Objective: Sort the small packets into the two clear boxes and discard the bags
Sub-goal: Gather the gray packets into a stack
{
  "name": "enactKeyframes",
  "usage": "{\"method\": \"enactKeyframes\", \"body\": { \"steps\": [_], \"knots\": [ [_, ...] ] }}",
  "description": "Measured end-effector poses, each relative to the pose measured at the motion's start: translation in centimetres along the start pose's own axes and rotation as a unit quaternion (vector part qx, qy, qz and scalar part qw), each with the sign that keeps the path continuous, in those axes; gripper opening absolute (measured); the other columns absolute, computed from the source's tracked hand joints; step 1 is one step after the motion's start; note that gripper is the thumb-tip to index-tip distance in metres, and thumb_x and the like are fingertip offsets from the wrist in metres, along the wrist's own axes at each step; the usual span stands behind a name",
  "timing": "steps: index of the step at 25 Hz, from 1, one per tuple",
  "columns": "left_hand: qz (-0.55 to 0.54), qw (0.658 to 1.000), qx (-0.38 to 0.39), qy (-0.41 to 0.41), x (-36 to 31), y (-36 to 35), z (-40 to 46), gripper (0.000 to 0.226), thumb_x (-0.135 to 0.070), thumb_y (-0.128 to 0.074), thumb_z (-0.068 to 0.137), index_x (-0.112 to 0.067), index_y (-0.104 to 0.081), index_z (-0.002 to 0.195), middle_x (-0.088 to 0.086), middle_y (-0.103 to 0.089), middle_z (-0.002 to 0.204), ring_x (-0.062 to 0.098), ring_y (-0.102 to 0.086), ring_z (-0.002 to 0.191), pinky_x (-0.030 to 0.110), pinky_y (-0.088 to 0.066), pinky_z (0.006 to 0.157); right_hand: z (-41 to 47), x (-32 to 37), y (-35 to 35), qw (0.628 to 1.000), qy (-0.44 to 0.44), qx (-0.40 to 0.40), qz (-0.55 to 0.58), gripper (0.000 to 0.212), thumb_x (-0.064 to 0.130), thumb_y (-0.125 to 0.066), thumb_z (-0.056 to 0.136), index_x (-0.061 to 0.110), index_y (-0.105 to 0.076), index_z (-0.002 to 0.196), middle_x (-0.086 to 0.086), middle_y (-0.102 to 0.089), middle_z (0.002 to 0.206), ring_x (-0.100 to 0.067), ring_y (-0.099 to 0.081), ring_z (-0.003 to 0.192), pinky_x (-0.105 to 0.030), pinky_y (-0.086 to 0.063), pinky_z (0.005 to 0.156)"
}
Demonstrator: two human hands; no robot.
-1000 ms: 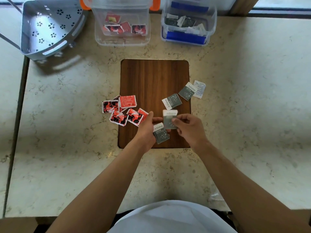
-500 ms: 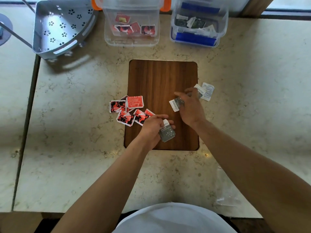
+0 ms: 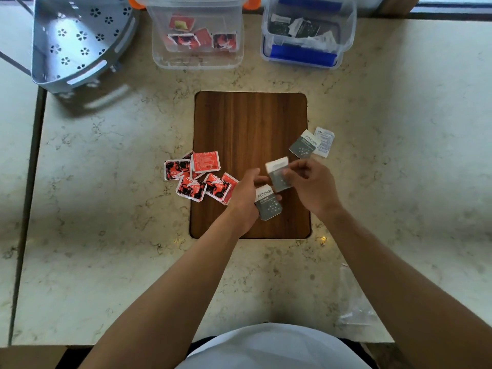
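Right hand (image 3: 311, 186) pinches a grey packet (image 3: 278, 174), passing it to the stack (image 3: 267, 205) gripped in left hand (image 3: 246, 197), likely batching greys for the blue box (image 3: 306, 53).

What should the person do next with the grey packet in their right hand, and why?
Probably lay the grey packet pinched by the right hand onto the grey stack in the left hand: the two nearly touch, and another grey packet waits on the dark wooden board.
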State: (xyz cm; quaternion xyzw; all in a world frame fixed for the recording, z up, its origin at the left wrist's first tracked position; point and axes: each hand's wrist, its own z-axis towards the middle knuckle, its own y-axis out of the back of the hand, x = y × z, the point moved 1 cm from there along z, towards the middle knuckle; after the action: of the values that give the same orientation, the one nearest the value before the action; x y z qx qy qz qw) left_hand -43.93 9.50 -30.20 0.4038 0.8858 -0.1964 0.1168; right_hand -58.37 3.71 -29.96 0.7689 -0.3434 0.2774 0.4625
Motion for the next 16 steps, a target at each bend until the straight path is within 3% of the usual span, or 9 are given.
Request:
{"method": "enactKeyframes", "body": {
  "steps": [3, 5, 7, 9, 13, 16],
  "knots": [
    [0.027, 1.0, -0.001, -0.011, -0.3, -1.1, 0.7, 0.023, -0.016, -0.051, 0.092, -0.009, -0.065, 0.109, 0.014, -0.064, 0.109, 0.028, -0.064, 0.103, 0.044, -0.056, 0.092, -1.9, -0.5, -0.7, 0.994, 0.052, 0.073, -0.069, 0.016, 0.037, -0.07, 0.09, 0.022, -0.072, 0.096, 0.012, -0.071, 0.086, 0.0, -0.065, 0.075, -0.011, -0.048, 0.064],
    [0.087, 0.996, 0.007, -0.035, -0.7, -1.7, 1.2, 0.032, 0.0, -0.048, 0.091, -0.009, -0.064, 0.117, 0.016, -0.063, 0.118, 0.032, -0.066, 0.109, 0.05, -0.057, 0.097, -1.3, -0.5, -0.7, 0.989, 0.086, 0.014, -0.116, 0.024, 0.038, -0.062, 0.096, 0.019, -0.074, 0.089, 0.009, -0.067, 0.079, 0.001, -0.058, 0.068, -0.012, -0.038, 0.06],
    [0.086, 0.995, 0.024, -0.044, -1.2, -2.1, 1.3, 0.037, 0.008, -0.045, 0.091, -0.005, -0.059, 0.122, 0.02, -0.066, 0.115, 0.033, -0.07, 0.102, 0.05, -0.058, 0.096, 0.6, 0.0, 0.2, 0.99, 0.045, -0.079, -0.106, 0.034, 0.039, -0.056, 0.099, 0.016, -0.075, 0.084, 0.007, -0.068, 0.078, -0.003, -0.056, 0.064, -0.011, -0.033, 0.056],
    [0.072, 0.996, 0.023, -0.053, -1.7, -2.2, 1.6, 0.034, 0.008, -0.047, 0.093, -0.005, -0.058, 0.122, 0.021, -0.069, 0.113, 0.034, -0.071, 0.1, 0.051, -0.058, 0.094, 2.7, 0.4, 1.2, 0.983, -0.051, -0.152, -0.088, 0.037, 0.044, -0.056, 0.097, 0.013, -0.075, 0.091, 0.001, -0.074, 0.088, -0.011, -0.061, 0.068, -0.015, -0.034, 0.053],
    [0.058, 0.997, 0.016, -0.057, -2.3, -2.4, 2.2, 0.028, 0.006, -0.049, 0.095, -0.004, -0.061, 0.118, 0.02, -0.072, 0.104, 0.033, -0.072, 0.094, 0.051, -0.059, 0.092, 5.5, 0.0, 1.2, 0.966, -0.138, -0.164, -0.147, 0.043, 0.052, -0.065, 0.088, 0.014, -0.078, 0.104, -0.007, -0.078, 0.101, -0.022, -0.073, 0.086, -0.022, -0.038, 0.056],
    [0.05, 0.998, 0.001, -0.049, -2.6, -2.4, 2.4, 0.031, 0.006, -0.044, 0.092, -0.003, -0.063, 0.115, 0.02, -0.072, 0.098, 0.031, -0.072, 0.087, 0.048, -0.061, 0.085, 6.0, -0.2, 1.1, 0.968, -0.138, -0.158, -0.136, 0.035, 0.041, -0.069, 0.089, 0.014, -0.078, 0.11, -0.008, -0.076, 0.112, -0.022, -0.073, 0.095, -0.021, -0.041, 0.06]
  ]
}}
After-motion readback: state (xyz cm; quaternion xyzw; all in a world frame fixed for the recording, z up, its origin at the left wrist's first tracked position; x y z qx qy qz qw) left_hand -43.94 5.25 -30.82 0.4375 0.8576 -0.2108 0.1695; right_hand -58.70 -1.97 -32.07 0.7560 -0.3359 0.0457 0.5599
